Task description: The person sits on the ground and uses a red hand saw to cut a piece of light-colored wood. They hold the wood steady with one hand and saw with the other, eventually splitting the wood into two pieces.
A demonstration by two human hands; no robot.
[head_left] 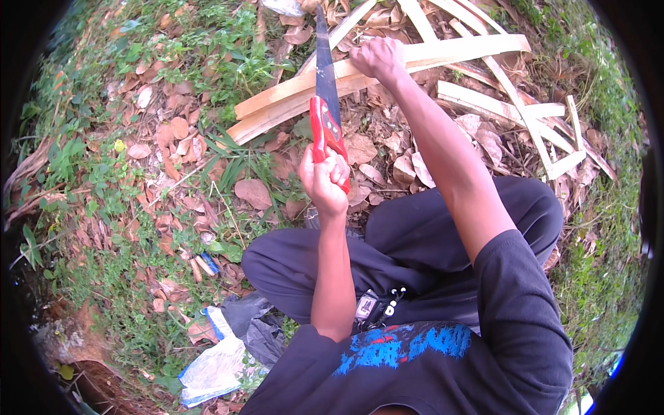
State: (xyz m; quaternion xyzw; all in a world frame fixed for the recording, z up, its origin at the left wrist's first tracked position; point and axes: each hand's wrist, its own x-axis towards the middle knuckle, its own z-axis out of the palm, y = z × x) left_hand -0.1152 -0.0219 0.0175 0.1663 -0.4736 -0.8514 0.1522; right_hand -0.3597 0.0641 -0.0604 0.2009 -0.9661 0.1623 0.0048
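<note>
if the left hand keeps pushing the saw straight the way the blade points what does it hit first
Most likely the pale wooden slat that the right hand grips: the left hand holds the red-handled saw with its blade running up across that slat. Beyond it lie dry leaves; depth there is unclear.

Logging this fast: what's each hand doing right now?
Left hand: closed around the red saw handle.
Right hand: closed, gripping the pale wood strip.

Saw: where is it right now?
In the head view, the red-handled saw is upper centre, gripped by the left hand, its blade crossing the pale wood strip that the right hand holds.
</note>
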